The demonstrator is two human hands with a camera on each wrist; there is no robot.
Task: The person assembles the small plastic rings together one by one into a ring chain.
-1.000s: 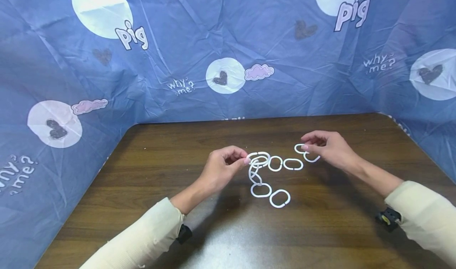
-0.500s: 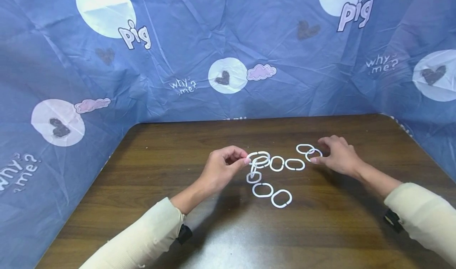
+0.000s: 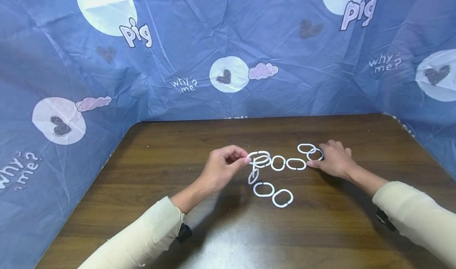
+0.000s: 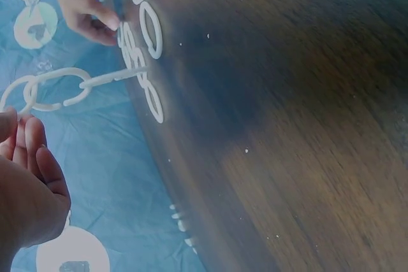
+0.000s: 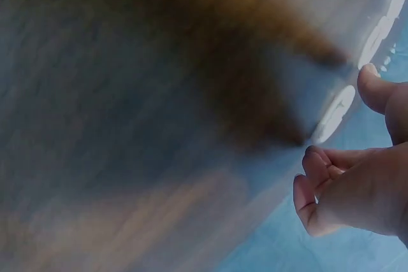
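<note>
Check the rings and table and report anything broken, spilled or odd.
Only some small white specks on the table stand out, looking like stray debris, though too tiny to identify. Several rings show a small gap, so that is probably their design, not damage. No spill shows.

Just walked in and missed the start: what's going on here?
A person's left hand pinches a chain of white links, part of it raised off the brown table. The right hand, thumb and fingers apart, is at a pair of overlapping links; whether it touches them is hard to tell. Two more links lie nearer the person.
</note>
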